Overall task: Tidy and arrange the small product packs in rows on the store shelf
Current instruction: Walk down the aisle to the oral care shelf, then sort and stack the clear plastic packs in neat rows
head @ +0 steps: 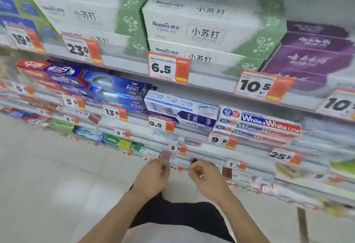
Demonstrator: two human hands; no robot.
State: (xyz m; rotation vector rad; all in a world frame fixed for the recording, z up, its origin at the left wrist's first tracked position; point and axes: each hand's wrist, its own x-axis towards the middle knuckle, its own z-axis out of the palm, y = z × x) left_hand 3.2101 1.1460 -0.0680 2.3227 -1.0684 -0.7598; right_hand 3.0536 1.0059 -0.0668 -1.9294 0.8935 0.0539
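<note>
Nearest, the left hand (153, 175) pinches a small blurred pinkish pack (165, 155) at the low shelf edge (207, 163); the right hand (206, 177) is curled, its contents unclear. A hasty reach could knock the white-and-red toothpaste boxes (269, 124) above.

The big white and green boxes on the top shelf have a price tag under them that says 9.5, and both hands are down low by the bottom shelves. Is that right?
Not quite. In the head view the orange and white price tag under the big white and green boxes reads 6.5, not 9.5. The left hand and right hand are indeed down low.
</note>
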